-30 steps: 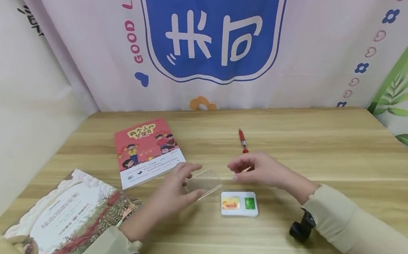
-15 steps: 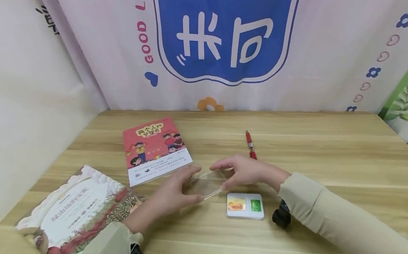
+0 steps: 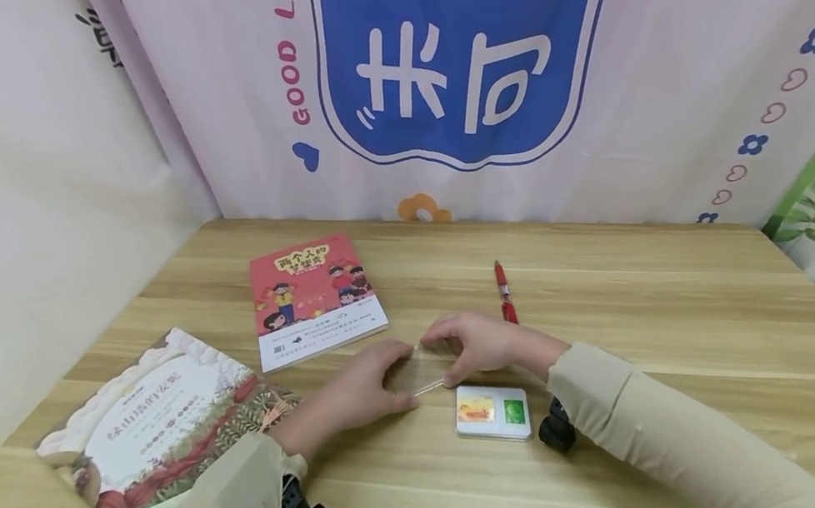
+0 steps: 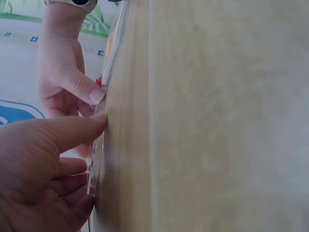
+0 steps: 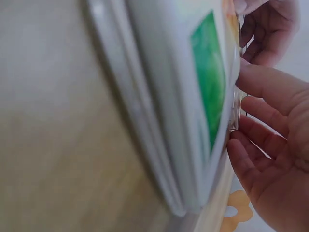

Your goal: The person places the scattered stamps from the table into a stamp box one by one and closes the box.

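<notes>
A clear plastic lid (image 3: pixel 431 366) lies low over the wooden table, between the two hands. My left hand (image 3: pixel 362 389) holds its left side, with thumb and fingers spread along the edge. On the opposite side my right hand (image 3: pixel 489 341) grips it between thumb and fingers. The left wrist view shows the lid (image 4: pixel 96 162) edge-on, close to the tabletop. Just in front of the right hand is a flat clear case of white cards (image 3: pixel 492 414), its top one bearing an orange picture and a green square. That case looms large and blurred in the right wrist view.
A red book (image 3: pixel 318 298) lies behind the left hand, and a larger picture book (image 3: pixel 163 428) lies left of the left forearm. Beyond the right hand is a red pen (image 3: pixel 505 289). A printed curtain (image 3: pixel 246 96) hangs along the table's back edge.
My right hand has moved left and taken hold of the lid's right side. The lid, first in the left hand alone, is now lower and flatter between both hands. The head view has shifted slightly.
</notes>
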The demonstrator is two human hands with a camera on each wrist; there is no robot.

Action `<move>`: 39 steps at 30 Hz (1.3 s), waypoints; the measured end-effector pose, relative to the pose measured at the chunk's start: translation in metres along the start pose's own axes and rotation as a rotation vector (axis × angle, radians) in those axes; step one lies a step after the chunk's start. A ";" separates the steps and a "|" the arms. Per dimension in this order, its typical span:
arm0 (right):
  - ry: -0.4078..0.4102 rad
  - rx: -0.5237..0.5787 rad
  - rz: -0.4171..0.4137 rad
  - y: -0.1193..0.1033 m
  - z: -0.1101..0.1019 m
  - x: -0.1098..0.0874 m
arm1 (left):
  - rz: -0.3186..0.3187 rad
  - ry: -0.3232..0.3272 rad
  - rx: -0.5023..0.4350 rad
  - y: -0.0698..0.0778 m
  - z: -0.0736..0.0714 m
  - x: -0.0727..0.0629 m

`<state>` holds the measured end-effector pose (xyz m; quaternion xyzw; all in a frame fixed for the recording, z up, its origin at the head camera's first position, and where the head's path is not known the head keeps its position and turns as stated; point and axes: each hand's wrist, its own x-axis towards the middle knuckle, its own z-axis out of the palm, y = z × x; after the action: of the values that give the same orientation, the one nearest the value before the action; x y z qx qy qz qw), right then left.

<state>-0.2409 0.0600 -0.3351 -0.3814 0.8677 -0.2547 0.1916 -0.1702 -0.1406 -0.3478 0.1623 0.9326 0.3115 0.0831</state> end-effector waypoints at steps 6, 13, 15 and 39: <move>0.023 -0.046 -0.009 -0.003 -0.001 -0.001 | 0.019 0.019 0.048 0.001 -0.001 0.006; 0.058 -0.118 -0.076 0.000 -0.001 -0.007 | 0.107 0.042 0.087 0.004 -0.004 0.007; 0.067 -0.113 -0.072 0.000 -0.002 -0.011 | 0.113 0.039 0.094 0.006 -0.004 0.007; 0.312 -0.021 -0.029 -0.001 0.005 -0.090 | 0.341 0.025 0.060 0.035 0.006 0.002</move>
<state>-0.1804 0.1256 -0.3262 -0.3515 0.8840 -0.3045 0.0466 -0.1614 -0.1107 -0.3313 0.3167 0.9014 0.2950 0.0124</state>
